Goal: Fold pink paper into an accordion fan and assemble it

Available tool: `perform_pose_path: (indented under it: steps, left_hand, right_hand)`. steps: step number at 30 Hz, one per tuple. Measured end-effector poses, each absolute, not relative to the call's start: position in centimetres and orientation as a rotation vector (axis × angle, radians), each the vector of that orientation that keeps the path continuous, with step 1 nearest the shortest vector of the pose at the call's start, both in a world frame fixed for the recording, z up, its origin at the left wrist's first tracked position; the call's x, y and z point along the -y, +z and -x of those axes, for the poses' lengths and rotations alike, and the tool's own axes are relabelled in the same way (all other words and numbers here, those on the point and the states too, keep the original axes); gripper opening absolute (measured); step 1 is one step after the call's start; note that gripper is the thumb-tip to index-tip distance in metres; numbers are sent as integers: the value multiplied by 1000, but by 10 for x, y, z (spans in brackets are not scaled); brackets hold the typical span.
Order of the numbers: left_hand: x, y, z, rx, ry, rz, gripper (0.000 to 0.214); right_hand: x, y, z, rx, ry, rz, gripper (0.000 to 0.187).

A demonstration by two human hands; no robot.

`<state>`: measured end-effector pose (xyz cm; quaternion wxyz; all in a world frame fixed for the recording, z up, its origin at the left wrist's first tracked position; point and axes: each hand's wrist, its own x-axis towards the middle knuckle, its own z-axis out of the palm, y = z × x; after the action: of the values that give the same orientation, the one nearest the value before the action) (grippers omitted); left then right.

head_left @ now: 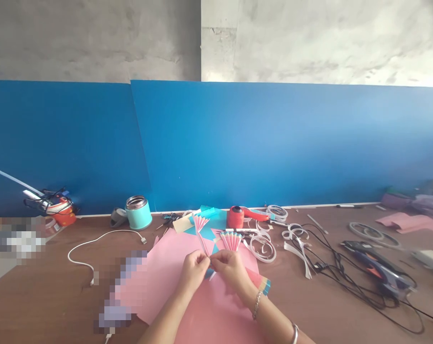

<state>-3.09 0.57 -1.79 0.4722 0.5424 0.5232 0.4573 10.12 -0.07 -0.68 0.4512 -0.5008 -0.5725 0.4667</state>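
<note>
My left hand (pixel 195 270) is closed, pinching the lower end of a narrow pleated pink paper (pixel 201 229) whose top fans out. Fingertip to fingertip with it, my right hand (pixel 232 271) is closed in a pinch at the same spot. Just beyond the right fingers, a second pleated fan (pixel 231 240) spreads with pale and blue edges. Under the right wrist lies another folded paper piece (pixel 265 284) with tan and blue ends. My fingers hide the point where the pleats are gripped. Large pink sheets (pixel 162 272) lie beneath both hands.
Behind the hands are a red hair-dryer-like tool (pixel 236 217) and rolls of white tape (pixel 263 248). A teal cup (pixel 138 213) and a white cable (pixel 94 236) lie left. Black cords (pixel 336 263) and a dark corded tool (pixel 379 270) occupy the right. A blue panel (pixel 259 143) borders the table.
</note>
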Motion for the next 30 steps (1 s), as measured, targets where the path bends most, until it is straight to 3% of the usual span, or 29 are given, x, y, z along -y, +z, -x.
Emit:
perform_pose_path:
  steps: [8,15,21,25,27,30]
  left_hand:
    - [-3,-3,38,-1138,1152,-1092,14]
    - [-14,19,84,-854,1278,-787,18]
    - [-21,25,150,-355,1780,-37,13]
    - [-28,21,170,-828,2028,-155,8]
    - [-31,20,164,-1126,1942,-373,1]
    - [-31,27,135,-1273,1789,-556,12]
  right_hand:
    - [-9,-1,-115,1187,1291,1187,9]
    - [-27,5,-157,839,990,1145,17]
    - [-40,-1,-193,644,835,1144,29]
    - [-40,5,-204,600,796,1093,34]
    - [-37,11,-201,684,865,1036,34]
    - [-29,25,-188,838,977,980,40]
